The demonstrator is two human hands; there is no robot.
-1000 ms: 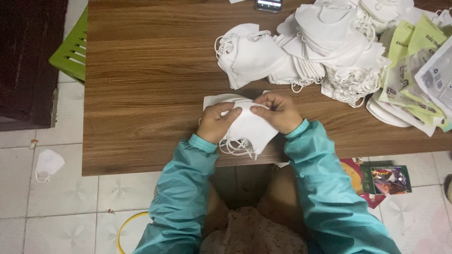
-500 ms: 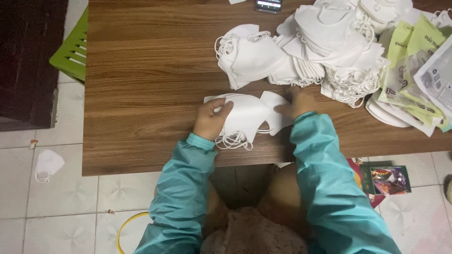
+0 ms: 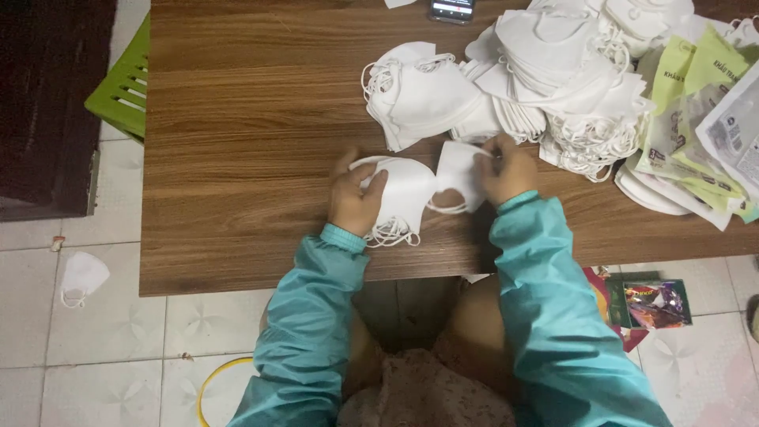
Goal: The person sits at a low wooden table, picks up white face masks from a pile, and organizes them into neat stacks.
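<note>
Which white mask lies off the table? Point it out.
The lone mask on the floor tiles at far left; every other mask sits on the wooden table.

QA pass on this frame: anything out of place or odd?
One white mask lies on the tiled floor left of the table, apart from the piles. Mask heaps are loose and untidy. Both hands, left and right, hold masks normally.
</note>
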